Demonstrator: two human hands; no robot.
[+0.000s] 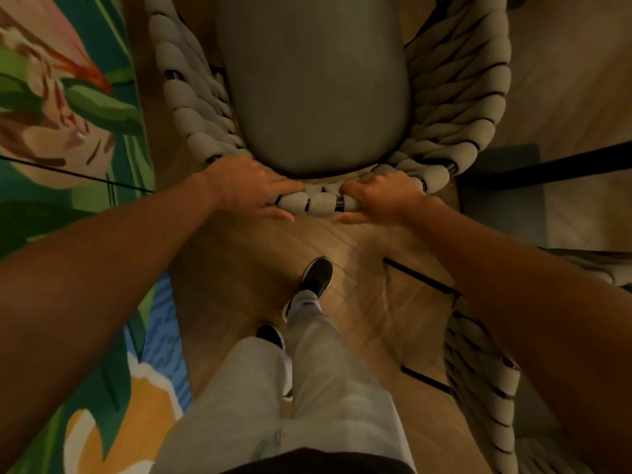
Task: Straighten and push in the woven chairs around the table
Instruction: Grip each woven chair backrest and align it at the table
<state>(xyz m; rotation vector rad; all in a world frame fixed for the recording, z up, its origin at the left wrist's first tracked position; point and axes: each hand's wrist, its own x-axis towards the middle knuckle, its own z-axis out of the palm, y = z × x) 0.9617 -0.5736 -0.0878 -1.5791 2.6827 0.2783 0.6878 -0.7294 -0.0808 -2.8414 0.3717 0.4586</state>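
Note:
A woven chair (455, 107) with thick grey rope weave on a black frame stands straight ahead of me, seen from above. Its grey seat cushion (314, 83) fills the top centre. My left hand (249, 186) is closed over the top rail of the backrest, left of its middle. My right hand (379, 196) grips the same rail just to the right, a short stretch of weave showing between the two hands. Both arms reach forward over the wooden floor.
A second woven chair (482, 381) stands close at my lower right. A colourful floral mural wall (68, 131) runs along the left. A dark table edge (547, 165) shows at right. My feet (316, 278) stand on the wood floor behind the chair.

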